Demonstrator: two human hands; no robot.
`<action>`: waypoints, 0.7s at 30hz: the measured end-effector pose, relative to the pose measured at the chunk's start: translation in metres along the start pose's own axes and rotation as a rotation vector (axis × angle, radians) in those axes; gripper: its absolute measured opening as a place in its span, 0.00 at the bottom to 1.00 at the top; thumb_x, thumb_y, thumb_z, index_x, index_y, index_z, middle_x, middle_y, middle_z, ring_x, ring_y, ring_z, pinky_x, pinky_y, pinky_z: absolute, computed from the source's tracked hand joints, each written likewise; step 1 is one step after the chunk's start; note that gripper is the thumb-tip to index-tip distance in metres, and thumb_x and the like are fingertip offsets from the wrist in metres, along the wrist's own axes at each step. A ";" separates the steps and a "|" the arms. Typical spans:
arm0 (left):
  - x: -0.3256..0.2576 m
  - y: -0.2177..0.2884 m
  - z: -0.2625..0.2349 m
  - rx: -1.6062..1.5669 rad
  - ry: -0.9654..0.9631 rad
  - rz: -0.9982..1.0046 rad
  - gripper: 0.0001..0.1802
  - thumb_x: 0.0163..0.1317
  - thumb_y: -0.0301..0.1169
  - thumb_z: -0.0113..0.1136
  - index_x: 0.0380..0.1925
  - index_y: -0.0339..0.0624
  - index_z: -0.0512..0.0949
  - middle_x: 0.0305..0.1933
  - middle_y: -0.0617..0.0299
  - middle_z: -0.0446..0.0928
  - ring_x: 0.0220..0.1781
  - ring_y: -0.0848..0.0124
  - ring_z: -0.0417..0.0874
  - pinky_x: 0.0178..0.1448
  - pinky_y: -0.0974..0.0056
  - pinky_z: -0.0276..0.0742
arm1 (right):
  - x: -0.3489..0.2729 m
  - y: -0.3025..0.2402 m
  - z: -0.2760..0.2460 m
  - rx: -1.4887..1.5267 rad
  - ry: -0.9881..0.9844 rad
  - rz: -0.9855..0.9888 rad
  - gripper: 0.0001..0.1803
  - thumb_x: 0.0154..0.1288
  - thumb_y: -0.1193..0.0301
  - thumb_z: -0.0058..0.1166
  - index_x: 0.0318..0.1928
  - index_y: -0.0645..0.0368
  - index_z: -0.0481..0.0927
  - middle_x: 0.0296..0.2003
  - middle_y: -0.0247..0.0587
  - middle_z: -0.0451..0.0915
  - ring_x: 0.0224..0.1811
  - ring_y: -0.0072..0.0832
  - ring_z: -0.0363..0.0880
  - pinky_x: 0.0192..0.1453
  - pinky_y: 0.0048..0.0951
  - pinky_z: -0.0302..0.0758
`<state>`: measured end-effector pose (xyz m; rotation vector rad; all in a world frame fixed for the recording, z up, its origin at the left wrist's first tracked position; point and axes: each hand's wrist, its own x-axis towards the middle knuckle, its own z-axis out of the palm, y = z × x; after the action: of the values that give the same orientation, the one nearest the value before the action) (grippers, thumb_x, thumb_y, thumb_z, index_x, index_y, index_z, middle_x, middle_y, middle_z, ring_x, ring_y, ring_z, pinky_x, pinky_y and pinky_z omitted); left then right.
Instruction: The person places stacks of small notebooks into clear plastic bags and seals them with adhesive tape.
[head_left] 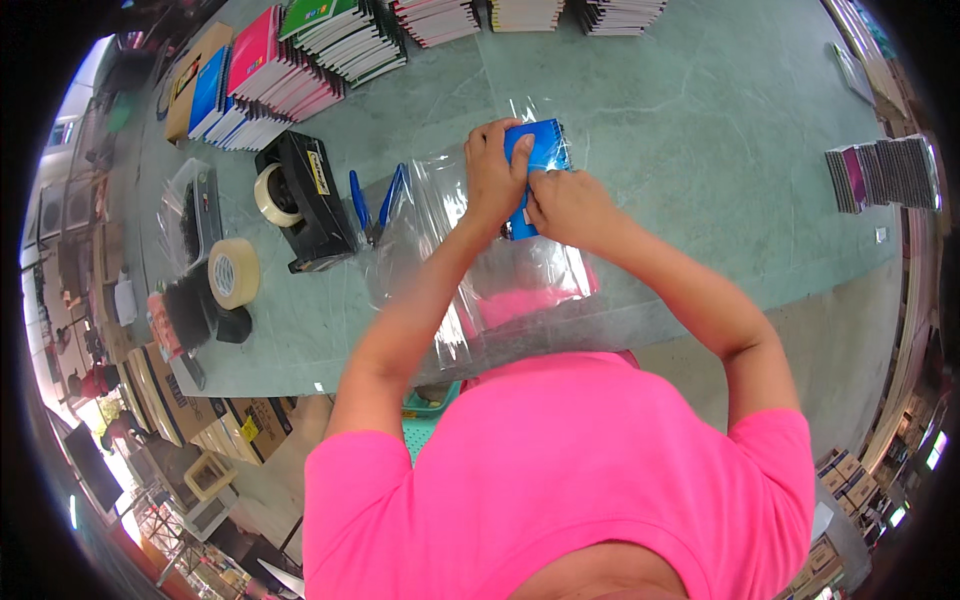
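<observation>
I'm prob. positioning the blue pad (pixel 546 146) amid clear film (pixel 530 268), L hand (pixel 494 172) clamping its side, R hand (pixel 575 206) adjacent, gripping or pressing (can't tell), next move likely needing steady L hold.

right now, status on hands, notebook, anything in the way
Left hand, right hand on blue notebook. Clear plastic beneath or around it, can't tell which. Blue-handled tool at left, clear of hands.

Prob. a wkshop.
Table (pixel 720 150) held notebook stacks (pixel 345 45), tape dispenser (pixel 312 215) & clear plastic (pixel 438 195), w/ cardboard boxes (pixel 170 400) nearby.
</observation>
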<state>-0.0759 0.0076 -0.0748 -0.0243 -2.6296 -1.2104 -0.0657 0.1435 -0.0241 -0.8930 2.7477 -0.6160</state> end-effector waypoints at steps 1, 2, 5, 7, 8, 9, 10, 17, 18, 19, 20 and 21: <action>0.004 0.002 -0.004 0.092 0.003 0.028 0.23 0.60 0.45 0.53 0.50 0.42 0.71 0.51 0.49 0.68 0.56 0.52 0.65 0.60 0.53 0.60 | -0.001 -0.002 0.000 -0.036 0.026 0.011 0.09 0.52 0.69 0.50 0.23 0.62 0.75 0.20 0.51 0.77 0.22 0.44 0.79 0.24 0.42 0.74; 0.007 0.004 -0.006 0.184 0.005 0.057 0.23 0.60 0.45 0.54 0.49 0.42 0.72 0.51 0.49 0.68 0.56 0.53 0.65 0.59 0.54 0.60 | -0.003 -0.004 0.001 -0.063 0.065 -0.003 0.09 0.52 0.69 0.51 0.24 0.62 0.75 0.19 0.50 0.77 0.21 0.43 0.79 0.22 0.42 0.73; 0.027 0.052 -0.008 0.063 0.063 0.223 0.22 0.56 0.39 0.56 0.49 0.42 0.72 0.48 0.48 0.70 0.52 0.52 0.69 0.56 0.53 0.65 | -0.010 0.005 0.015 -0.136 0.171 -0.016 0.09 0.51 0.68 0.52 0.25 0.62 0.74 0.18 0.48 0.76 0.19 0.40 0.78 0.19 0.39 0.72; 0.044 0.060 -0.001 0.145 -0.258 0.163 0.24 0.53 0.37 0.58 0.50 0.42 0.72 0.45 0.47 0.73 0.49 0.52 0.73 0.51 0.52 0.68 | -0.015 0.002 0.024 -0.170 0.223 -0.063 0.10 0.52 0.67 0.53 0.27 0.62 0.73 0.19 0.45 0.76 0.19 0.37 0.78 0.20 0.37 0.71; 0.057 0.057 0.002 0.188 -0.410 0.131 0.24 0.51 0.36 0.59 0.50 0.42 0.73 0.44 0.47 0.74 0.47 0.53 0.75 0.49 0.52 0.69 | -0.015 -0.005 0.021 -0.211 0.215 -0.048 0.10 0.52 0.67 0.53 0.28 0.61 0.72 0.20 0.44 0.75 0.20 0.36 0.77 0.21 0.36 0.71; 0.075 0.040 0.002 0.200 -0.138 0.168 0.23 0.49 0.33 0.58 0.48 0.42 0.73 0.42 0.47 0.75 0.45 0.53 0.76 0.47 0.51 0.70 | -0.015 -0.014 0.014 -0.252 0.211 -0.032 0.11 0.52 0.66 0.54 0.29 0.60 0.72 0.21 0.42 0.75 0.20 0.35 0.77 0.22 0.35 0.71; 0.088 0.024 -0.002 0.210 0.130 0.206 0.22 0.47 0.30 0.57 0.47 0.42 0.74 0.39 0.48 0.76 0.43 0.52 0.77 0.45 0.51 0.71 | -0.015 -0.022 0.011 -0.292 0.208 -0.011 0.11 0.51 0.65 0.54 0.30 0.60 0.72 0.21 0.40 0.75 0.20 0.33 0.76 0.23 0.34 0.71; 0.062 0.064 -0.029 0.289 -0.626 0.318 0.12 0.45 0.24 0.58 0.34 0.37 0.76 0.35 0.47 0.77 0.41 0.50 0.77 0.43 0.53 0.72 | -0.021 -0.020 0.008 -0.255 0.128 0.116 0.12 0.51 0.69 0.56 0.33 0.60 0.71 0.25 0.43 0.74 0.30 0.33 0.78 0.29 0.36 0.73; 0.055 0.054 -0.027 0.299 -0.642 0.309 0.13 0.44 0.23 0.59 0.33 0.37 0.76 0.35 0.47 0.77 0.41 0.50 0.77 0.43 0.53 0.72 | -0.028 -0.025 0.001 -0.230 0.097 0.106 0.12 0.51 0.70 0.56 0.34 0.61 0.71 0.26 0.45 0.75 0.33 0.34 0.78 0.31 0.38 0.74; 0.051 0.050 -0.026 0.307 -0.656 0.303 0.13 0.43 0.23 0.60 0.33 0.37 0.76 0.35 0.47 0.76 0.42 0.50 0.77 0.43 0.53 0.72 | -0.036 -0.028 -0.003 -0.210 0.066 0.097 0.12 0.51 0.72 0.56 0.35 0.62 0.72 0.27 0.47 0.75 0.36 0.36 0.78 0.33 0.40 0.74; 0.046 0.052 -0.027 0.304 -0.631 0.302 0.13 0.42 0.23 0.60 0.33 0.36 0.76 0.35 0.47 0.76 0.42 0.50 0.77 0.43 0.53 0.72 | -0.051 -0.032 -0.001 -0.010 -0.079 0.011 0.12 0.51 0.73 0.56 0.37 0.61 0.73 0.30 0.48 0.76 0.39 0.37 0.77 0.36 0.40 0.74; 0.042 0.054 -0.029 0.301 -0.605 0.299 0.14 0.42 0.22 0.60 0.33 0.36 0.76 0.35 0.47 0.76 0.42 0.49 0.77 0.43 0.52 0.72 | -0.068 -0.037 0.002 0.192 -0.222 -0.075 0.13 0.51 0.75 0.55 0.39 0.60 0.73 0.32 0.49 0.76 0.42 0.38 0.76 0.40 0.41 0.74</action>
<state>-0.1045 0.0173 -0.0067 -0.8152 -3.1244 -0.7806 0.0092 0.1560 -0.0065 -0.9590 2.4222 -0.7318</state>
